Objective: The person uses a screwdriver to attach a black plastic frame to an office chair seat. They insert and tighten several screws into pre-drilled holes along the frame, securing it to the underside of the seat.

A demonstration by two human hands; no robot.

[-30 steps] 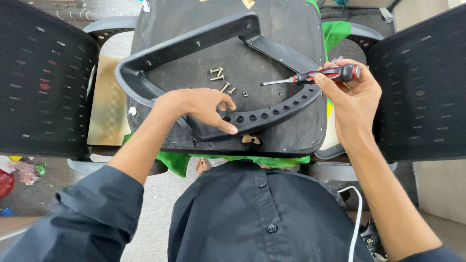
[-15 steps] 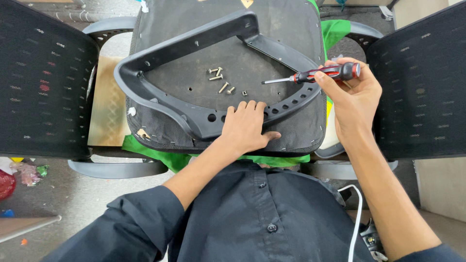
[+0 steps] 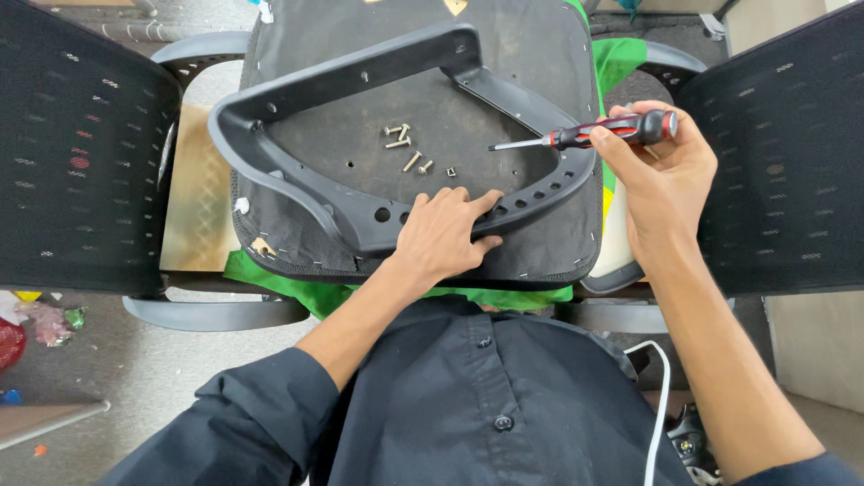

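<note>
A black plastic armrest frame (image 3: 297, 94) lies on the upturned underside of a chair seat (image 3: 522, 54). My left hand (image 3: 443, 236) presses flat on the frame's near edge, fingers over its row of holes. My right hand (image 3: 664, 171) holds a red and black screwdriver (image 3: 594, 135), its tip pointing left over the seat inside the frame. Several loose screws (image 3: 407, 148) lie on the seat in the middle of the frame.
Black mesh chair backs stand at the left (image 3: 76, 153) and right (image 3: 778, 153). Green fabric (image 3: 297, 288) shows under the seat's near edge. A white cable (image 3: 661, 396) hangs by my right side. Scraps lie on the floor at the left (image 3: 45, 319).
My left hand has slid right along the frame's near edge and now lies flat on it near the holes. The right hand and screwdriver have barely moved.
</note>
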